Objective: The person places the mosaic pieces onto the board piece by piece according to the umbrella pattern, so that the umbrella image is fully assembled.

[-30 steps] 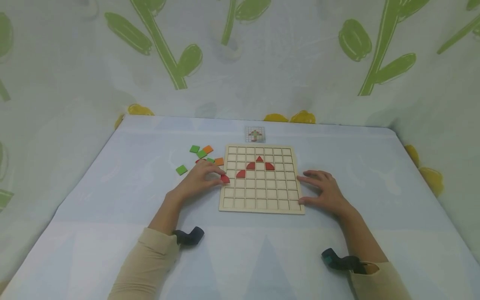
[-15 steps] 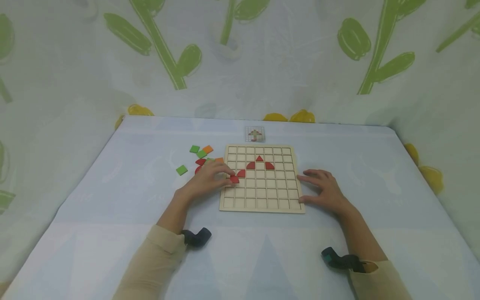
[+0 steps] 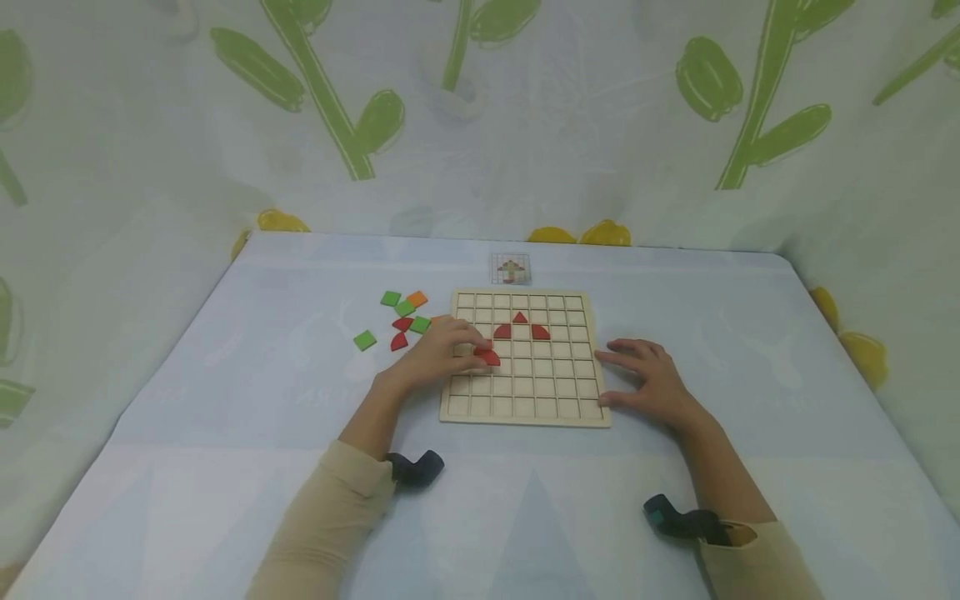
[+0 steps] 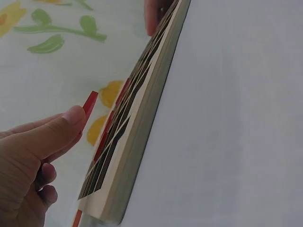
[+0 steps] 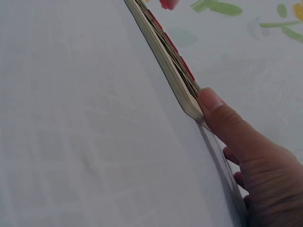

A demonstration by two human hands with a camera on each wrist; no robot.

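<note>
A red quarter-round piece (image 3: 489,357) is pinched between the thumb and fingers of my left hand (image 3: 442,352), over the left-middle squares of the wooden grid board (image 3: 525,422). In the left wrist view the pinched red piece (image 4: 90,105) is held above the board's surface, not touching it. My right hand (image 3: 652,386) touches the board's right edge with thumb and fingertips; in the right wrist view the thumb (image 5: 227,118) rests at the board's corner. On the board sit a red triangle (image 3: 520,317) and red quarter-rounds (image 3: 503,332) on either side below it.
Left of the board lie several green squares (image 3: 365,340), an orange square (image 3: 417,298) and two loose red pieces (image 3: 399,341). Behind the board's far edge lies a small pattern card (image 3: 511,269). A patterned curtain hangs behind the table.
My left hand has moved right across the board with the pinched red piece, now partly covering a red piece on the grid and uncovering loose red pieces at left. My right hand stays.
</note>
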